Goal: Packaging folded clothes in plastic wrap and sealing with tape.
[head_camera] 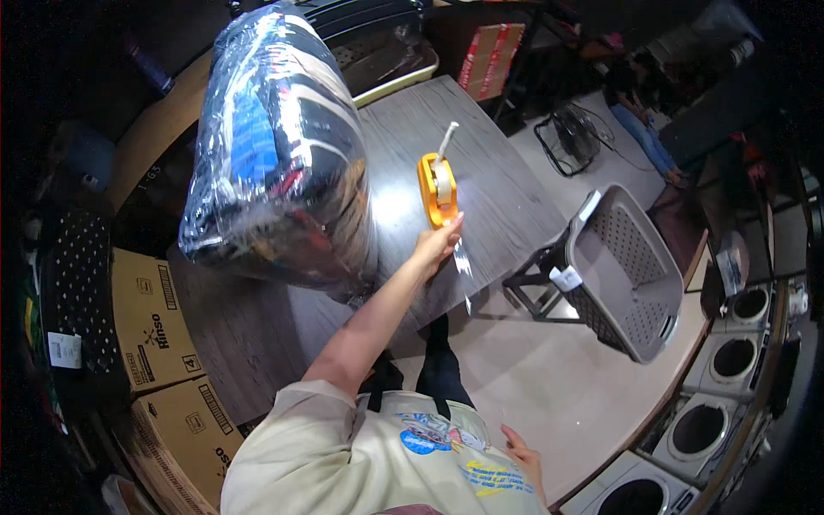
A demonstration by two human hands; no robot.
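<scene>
My left hand (438, 246) reaches forward over the grey wood-grain table (508, 193), its fingers closed at the near end of a yellow tape dispenser (425, 187). A roll of tape (443, 183) sits in the dispenser, and a pale stick-like thing (449, 138) juts from its far end. Beside my hand a shiny strip of clear tape (462, 259) trails towards the table edge. Left of the dispenser stands a large clear plastic bag (277, 161) packed with folded, mostly dark cloth. My right hand (524, 458) hangs low by my shirt, fingers apart, with nothing visible in it.
A grey plastic laundry basket (624, 277) stands right of the table. Cartons (158, 322) are stacked at left beside a black perforated basket (80, 290). Front-loading machines (698, 428) line the right. A floor fan (570, 138) and a seated person (637, 116) are farther back.
</scene>
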